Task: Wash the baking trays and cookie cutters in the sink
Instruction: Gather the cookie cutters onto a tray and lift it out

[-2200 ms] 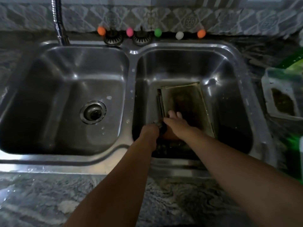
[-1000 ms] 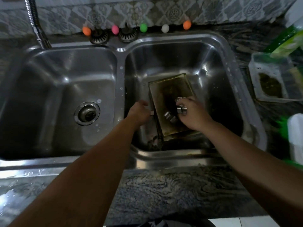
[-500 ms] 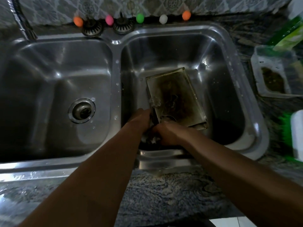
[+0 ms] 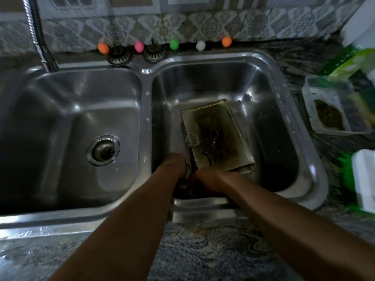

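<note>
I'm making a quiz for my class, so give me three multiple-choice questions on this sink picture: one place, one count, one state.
1. Where does the grimy rectangular metal baking tray lie?
A left basin
B right basin
C counter

2. How many small coloured egg-shaped balls line the wall?
A three
B five
C seven

3. The left basin's round drain is:
A uncovered
B under a tray
C under a hand

Answers: B, the tray sits in the right basin; B, orange, pink, green, white, orange; A, its metal strainer shows bare.

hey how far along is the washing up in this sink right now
Done: nothing looks clean yet; the baking tray in the right basin is stained dark. In hand: left hand and right hand reach into the basin's near corner. Left: scrubbing the tray and cookie cutters lying on it.
</note>
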